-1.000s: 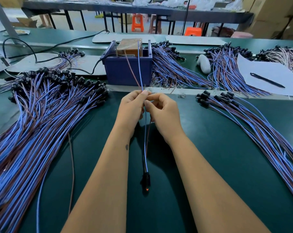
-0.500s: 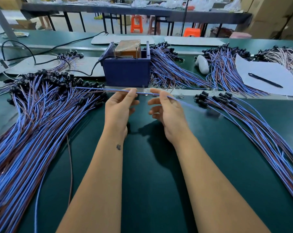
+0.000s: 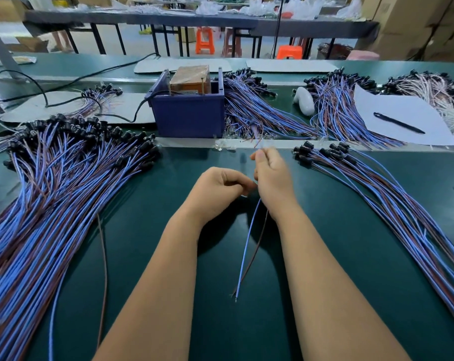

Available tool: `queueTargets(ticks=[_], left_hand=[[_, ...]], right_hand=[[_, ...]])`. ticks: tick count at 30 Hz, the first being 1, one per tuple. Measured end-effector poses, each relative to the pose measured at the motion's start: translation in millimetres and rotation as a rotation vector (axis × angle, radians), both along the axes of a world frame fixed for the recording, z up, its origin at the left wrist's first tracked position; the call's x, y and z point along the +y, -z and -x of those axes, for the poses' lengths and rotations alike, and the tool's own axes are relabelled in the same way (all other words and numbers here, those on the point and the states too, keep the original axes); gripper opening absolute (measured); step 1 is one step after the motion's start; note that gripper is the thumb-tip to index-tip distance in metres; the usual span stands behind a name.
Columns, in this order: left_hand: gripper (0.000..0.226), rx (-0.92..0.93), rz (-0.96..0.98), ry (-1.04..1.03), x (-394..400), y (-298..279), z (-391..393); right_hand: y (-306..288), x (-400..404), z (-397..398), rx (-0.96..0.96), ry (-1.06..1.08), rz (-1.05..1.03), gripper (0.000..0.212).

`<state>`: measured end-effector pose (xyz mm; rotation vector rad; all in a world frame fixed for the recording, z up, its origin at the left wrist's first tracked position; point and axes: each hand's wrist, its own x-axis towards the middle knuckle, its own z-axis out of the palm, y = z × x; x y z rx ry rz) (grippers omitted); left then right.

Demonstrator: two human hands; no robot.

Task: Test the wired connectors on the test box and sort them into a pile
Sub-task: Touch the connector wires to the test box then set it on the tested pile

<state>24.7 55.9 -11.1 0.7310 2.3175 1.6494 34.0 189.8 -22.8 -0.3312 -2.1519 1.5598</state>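
Now we are pinching a thin blue and brown wire pair (image 3: pixel 248 246) with our right hand (image 3: pixel 272 178); our left hand (image 3: pixel 218 188) is curling beside it, maybe touching the wires, over the dark green surface (image 3: pixel 338 230).

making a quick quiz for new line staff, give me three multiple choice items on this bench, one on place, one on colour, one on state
1. Where does the black pen lie?
A on the white paper sheet
B inside the blue box
C on the left wire pile

2. What colour is the plastic test box?
A orange
B dark blue
C white

3. What is the right hand doing?
A resting flat
B pinching a blue and brown wire pair
C holding the pen

Key: A, the pen crosses the paper; B, its walls are dark blue; B, the wires hang below its fingers.
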Motion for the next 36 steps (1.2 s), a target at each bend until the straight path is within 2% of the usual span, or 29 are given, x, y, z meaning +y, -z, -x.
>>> queueTargets(ticks=[3, 9, 16, 19, 22, 24, 27, 30, 33, 35, 36], left_hand=[[0.043, 0.044, 0.025, -0.06, -0.9, 2.6, -0.2], [0.042, 0.015, -0.043, -0.172, -2.1, 5.0, -1.6], [0.043, -0.022, -0.077, -0.2, -4.9, 8.1, -0.2], [0.044, -0.058, -0.107, -0.196, -3.5, 9.3, 0.1], [0.043, -0.082, -0.13, -0.202, -1.5, 9.3, -1.3], [0.041, -0.079, -0.12, -0.213, 0.8, 9.4, -2.1], [0.039, -0.002, -0.034, -0.23, 3.2, 9.9, -3.2], [0.041, 0.024, -0.078, -0.301, 2.5, 9.0, -5.6], [0.034, -0.017, -0.214, -0.433, -3.6, 5.5, -3.5], [0.03, -0.038, -0.306, -0.569, -9.3, 2.9, -0.9], [0.029, -0.023, -0.313, -0.657, -11.8, 2.4, 0.6]], right_hand=[[0.7, 0.5, -4.1, -0.011, -0.02, -0.149, 0.026], [-3.9, 10.4, -17.7, -0.065, -0.002, -0.307, 0.022], [-20.6, 88.1, -53.8, -0.171, 0.152, -0.496, 0.024], [-29.4, 119.1, -65.0, -0.294, 0.23, -0.655, 0.025], [-33.8, 133.4, -67.2, -0.524, 0.381, -0.9, 0.021], [-35.9, 127.2, -62.4, -0.598, 0.478, -0.983, 0.032], [-35.6, 85.5, -45.7, -0.496, 0.461, -0.941, 0.039], [-27.6, 21.0, -26.2, -0.364, 0.254, -0.878, 0.038], [-20.8, -42.3, -9.2, -0.243, -0.041, -0.495, 0.039], [-18.2, -71.2, -3.4, -0.183, -0.139, -0.253, 0.035], [-16.5, -79.8, -2.7, -0.168, -0.144, -0.203, 0.035]])
